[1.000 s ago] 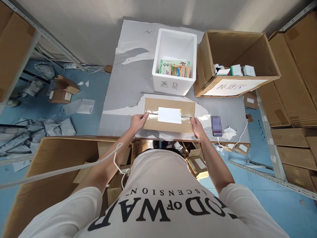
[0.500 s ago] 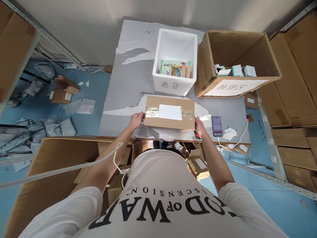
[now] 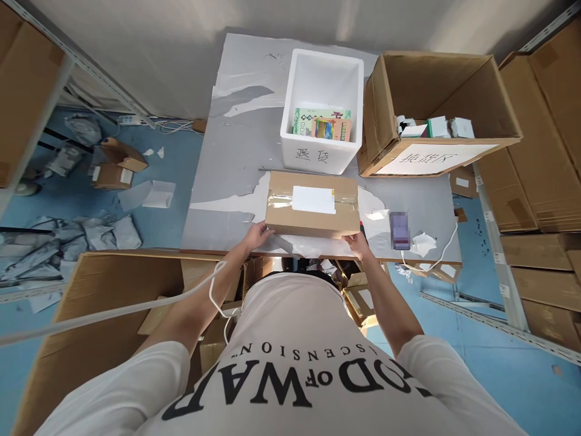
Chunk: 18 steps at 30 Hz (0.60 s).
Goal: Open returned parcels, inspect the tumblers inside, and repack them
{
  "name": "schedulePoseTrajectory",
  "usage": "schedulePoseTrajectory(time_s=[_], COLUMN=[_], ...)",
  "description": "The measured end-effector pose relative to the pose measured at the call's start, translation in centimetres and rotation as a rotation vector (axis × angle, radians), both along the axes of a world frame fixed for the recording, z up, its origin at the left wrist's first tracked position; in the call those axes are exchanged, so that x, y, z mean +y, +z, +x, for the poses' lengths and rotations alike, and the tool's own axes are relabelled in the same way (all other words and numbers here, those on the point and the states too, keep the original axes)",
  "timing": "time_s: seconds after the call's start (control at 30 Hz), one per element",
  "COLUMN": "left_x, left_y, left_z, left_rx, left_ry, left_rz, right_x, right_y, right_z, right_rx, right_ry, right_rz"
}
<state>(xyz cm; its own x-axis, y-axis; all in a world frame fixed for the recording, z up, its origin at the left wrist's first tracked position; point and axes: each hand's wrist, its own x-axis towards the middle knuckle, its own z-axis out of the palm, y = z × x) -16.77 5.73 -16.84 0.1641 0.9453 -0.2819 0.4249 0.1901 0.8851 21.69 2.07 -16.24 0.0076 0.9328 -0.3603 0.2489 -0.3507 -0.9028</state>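
Note:
A taped cardboard box (image 3: 281, 221) with a white label (image 3: 313, 200) on top lies near the front edge of the table (image 3: 218, 181). My left hand (image 3: 259, 236) grips its front left corner, the fingertips at the lower edge. At the front right corner, my right hand (image 3: 357, 244) holds the same lower edge, fingers curled. Just by the right hand shows a small red and black thing (image 3: 362, 228), mostly covered. Behind the box stands a white foam box (image 3: 313, 158) with books (image 3: 331, 128) inside.
A large open carton (image 3: 374, 115) with small boxes in it stands at the back right. A phone (image 3: 400, 231) on a white cable and crumpled paper (image 3: 424, 244) lie at the right. Another white cable (image 3: 136, 307) crosses at the left, above a big open carton (image 3: 91, 315).
Both hands have shifted from the box's short ends to its front lower corners. The box's front side shows more now. The view has moved very slightly.

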Motion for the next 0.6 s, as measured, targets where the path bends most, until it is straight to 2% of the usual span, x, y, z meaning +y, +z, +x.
schedulePoseTrajectory(time_s=[0.13,0.3,0.43,0.6], left_x=[1.2,2.8,3.9,4.5], left_y=[2.5,5.2,5.7,5.1], left_z=[0.0,0.7,1.3,1.1], left_rx=[0.01,0.181,0.303,0.329], left_ry=[0.005,0.112,0.192,0.211], left_rz=[0.076,0.143,0.131,0.062], right_x=[1.0,2.4,3.2,4.5], right_y=[2.2,3.8,3.4,2.5], right_z=[0.3,0.2,-0.1,-0.3], right_rx=[0.08,0.014,-0.147,-0.206], right_ry=[-0.011,-0.087,-0.123,-0.086], right_rz=[0.046,0.08,0.001,-0.002])
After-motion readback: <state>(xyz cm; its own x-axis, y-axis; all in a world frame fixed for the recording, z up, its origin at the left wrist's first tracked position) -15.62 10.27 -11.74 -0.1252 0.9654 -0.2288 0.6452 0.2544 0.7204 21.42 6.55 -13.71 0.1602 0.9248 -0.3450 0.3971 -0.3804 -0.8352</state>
